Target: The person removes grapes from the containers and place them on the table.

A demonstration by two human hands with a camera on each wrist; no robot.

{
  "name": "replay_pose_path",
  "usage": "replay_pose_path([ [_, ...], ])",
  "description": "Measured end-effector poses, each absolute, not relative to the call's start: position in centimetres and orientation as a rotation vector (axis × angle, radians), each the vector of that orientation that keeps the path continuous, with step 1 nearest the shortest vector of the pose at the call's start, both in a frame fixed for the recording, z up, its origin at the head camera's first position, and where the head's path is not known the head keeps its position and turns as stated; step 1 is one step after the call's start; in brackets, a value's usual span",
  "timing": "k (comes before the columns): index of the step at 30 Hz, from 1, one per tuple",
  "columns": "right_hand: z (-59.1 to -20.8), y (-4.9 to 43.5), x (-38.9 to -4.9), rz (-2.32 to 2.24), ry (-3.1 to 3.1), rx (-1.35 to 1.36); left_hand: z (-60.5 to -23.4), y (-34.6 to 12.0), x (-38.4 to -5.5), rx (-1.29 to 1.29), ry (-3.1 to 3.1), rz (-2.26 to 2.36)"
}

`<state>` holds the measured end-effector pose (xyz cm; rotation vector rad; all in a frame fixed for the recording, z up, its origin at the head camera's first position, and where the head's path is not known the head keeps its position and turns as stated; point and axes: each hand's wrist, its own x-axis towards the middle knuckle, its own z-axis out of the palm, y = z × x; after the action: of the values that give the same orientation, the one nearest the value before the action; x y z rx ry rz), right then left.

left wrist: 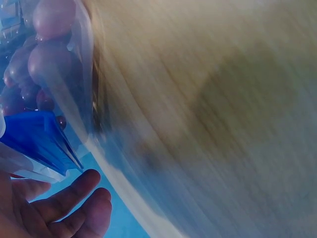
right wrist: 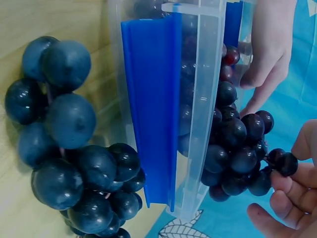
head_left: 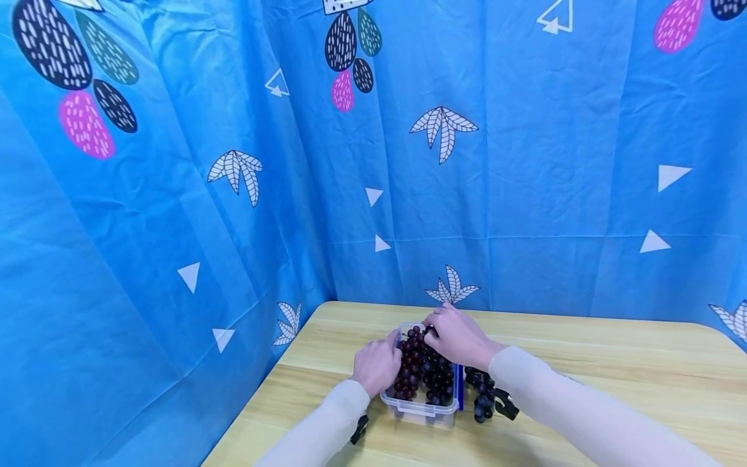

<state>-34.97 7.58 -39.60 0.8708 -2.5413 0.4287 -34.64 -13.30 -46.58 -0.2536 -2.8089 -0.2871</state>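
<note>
A clear plastic container (head_left: 417, 408) with blue side clips (right wrist: 153, 114) stands on the table and holds red grapes (head_left: 408, 363) on its left and dark grapes (head_left: 436, 376) on its right. At the container's far end, my right hand (head_left: 458, 334) pinches the tip of the dark bunch (right wrist: 242, 158), seen closely in the right wrist view. Against the container's left rim lies my left hand (head_left: 378, 364), with its index finger extended. Its other fingers (left wrist: 74, 203) stay loosely bent beside a blue clip in the left wrist view.
Another dark grape bunch (right wrist: 74, 124) lies on the table just right of the container, beneath my right forearm. The wooden table (head_left: 607, 376) extends to the right. A patterned blue cloth (head_left: 543, 194) hangs behind and along the left side.
</note>
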Motion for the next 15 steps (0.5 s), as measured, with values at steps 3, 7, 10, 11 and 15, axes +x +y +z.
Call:
replay_pose_path([
  [3,-39.6,7.8,-34.7,0.465,-2.519,0.873,-46.6,-13.3,-34.6,-0.258,-2.81,-0.297],
  [7,-39.7,8.1,-34.5,0.502,-2.497,0.87,-46.6,-13.3,-34.6,-0.249,-2.814,-0.312],
  [10,-39.6,8.2,-34.2,0.525,-2.484,0.874,-46.6,-13.4,-34.6,-0.239,-2.815,-0.309],
  [11,-39.6,8.2,-34.1,0.532,-2.48,0.877,-46.5,-13.3,-34.6,-0.239,-2.815,-0.309],
  [15,-39.5,8.3,-33.3,0.566,-2.467,0.899,-46.5,-13.3,-34.5,-0.25,-2.813,-0.311],
])
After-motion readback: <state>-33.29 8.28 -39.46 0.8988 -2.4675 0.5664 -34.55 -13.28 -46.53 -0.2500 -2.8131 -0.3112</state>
